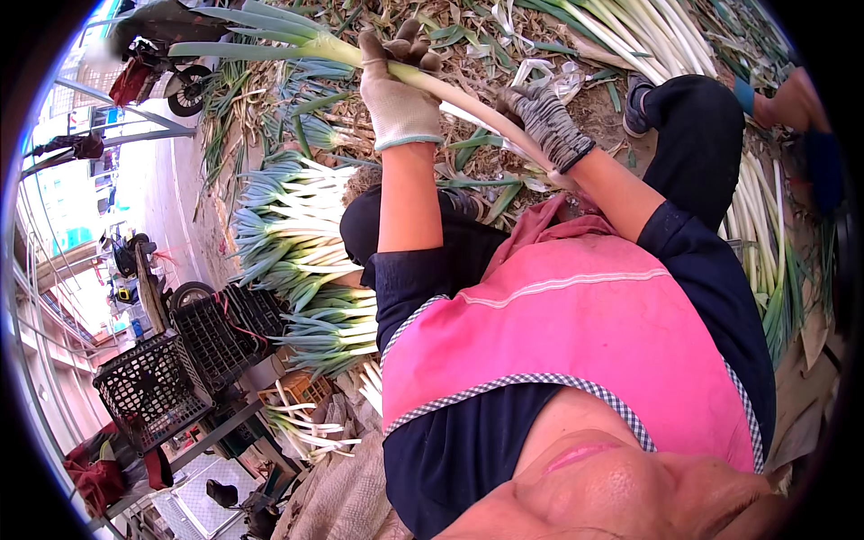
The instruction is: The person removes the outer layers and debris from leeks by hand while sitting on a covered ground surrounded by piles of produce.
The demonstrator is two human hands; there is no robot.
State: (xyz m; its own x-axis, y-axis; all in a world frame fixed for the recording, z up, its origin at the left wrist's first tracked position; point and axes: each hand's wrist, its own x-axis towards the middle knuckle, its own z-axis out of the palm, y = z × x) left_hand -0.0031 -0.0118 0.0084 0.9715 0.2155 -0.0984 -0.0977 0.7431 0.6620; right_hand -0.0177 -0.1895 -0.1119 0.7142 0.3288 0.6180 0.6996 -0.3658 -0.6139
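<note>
A long green onion slants across the upper middle, its leafy end at upper left and its pale lower end near the apron. My left hand, in a white knit glove with brown fingers, holds its upper shaft, thumb in front. My right hand, in a grey striped glove, is beside the lower shaft with bent fingers; whether they grip anything is unclear. A pink apron covers my front. Many green onions lie in rows on the left, with more white shafts at upper right.
Peelings and loose leaves litter the ground. Black plastic crates and an orange crate stand at lower left. Another person's arm reaches in at right, near more green onions. A wheeled vehicle stands at upper left.
</note>
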